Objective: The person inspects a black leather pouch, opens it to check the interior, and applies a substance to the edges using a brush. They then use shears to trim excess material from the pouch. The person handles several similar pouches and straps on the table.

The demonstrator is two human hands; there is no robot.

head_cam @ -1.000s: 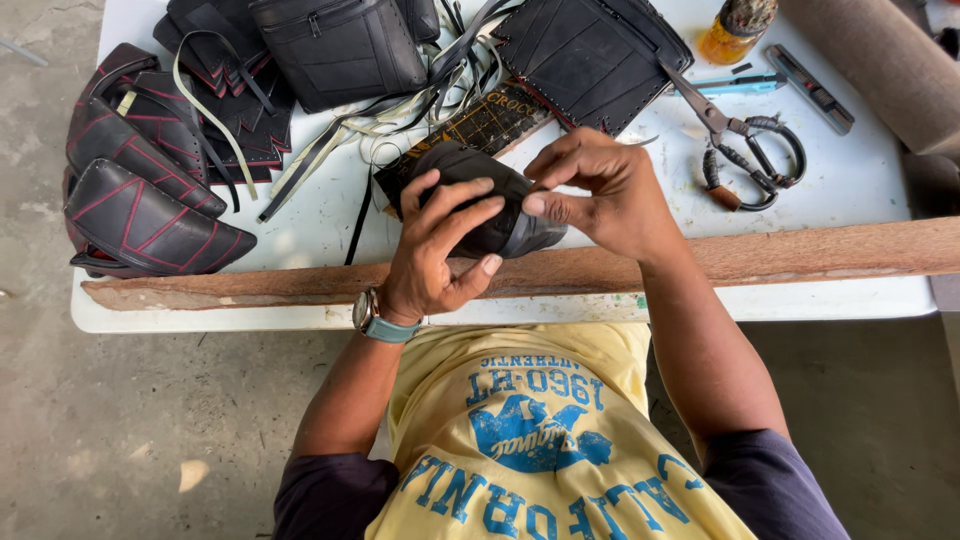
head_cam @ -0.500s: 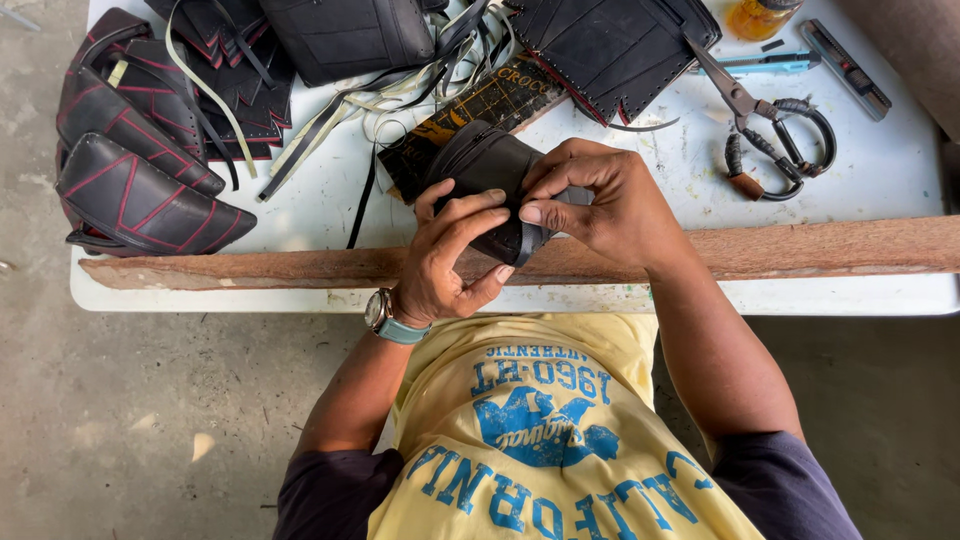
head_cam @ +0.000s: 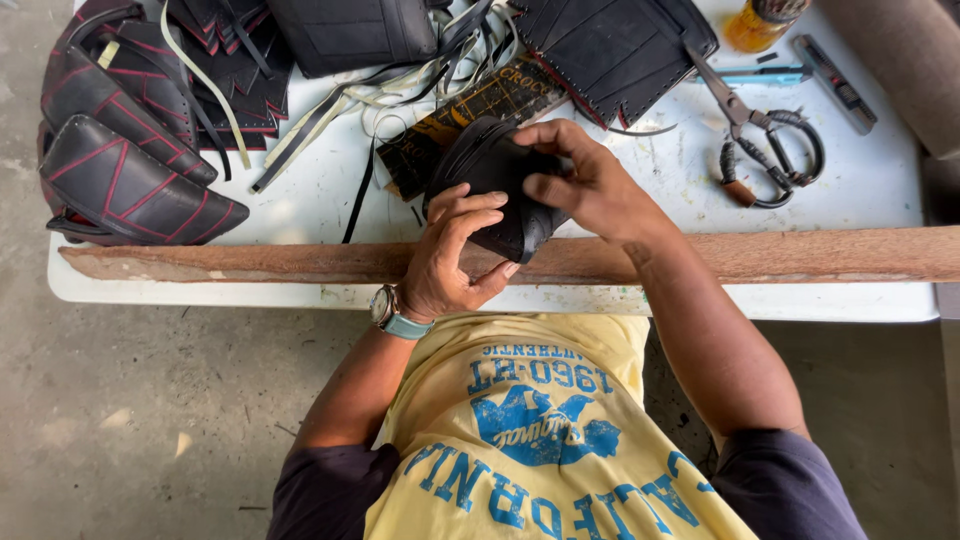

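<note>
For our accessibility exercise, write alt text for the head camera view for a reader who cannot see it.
Two hands, left hand and right hand, grip a curved black leather piece above a wooden plank on a white table. Scissors lie at right, black red-stitched panels at left.

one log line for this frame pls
left hand: grips black leather piece | right hand: pinches its edge | over wooden plank | scissors idle

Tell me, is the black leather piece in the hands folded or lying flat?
Folded. The black leather piece curves over on itself between the left hand and right hand, above the table.
</note>
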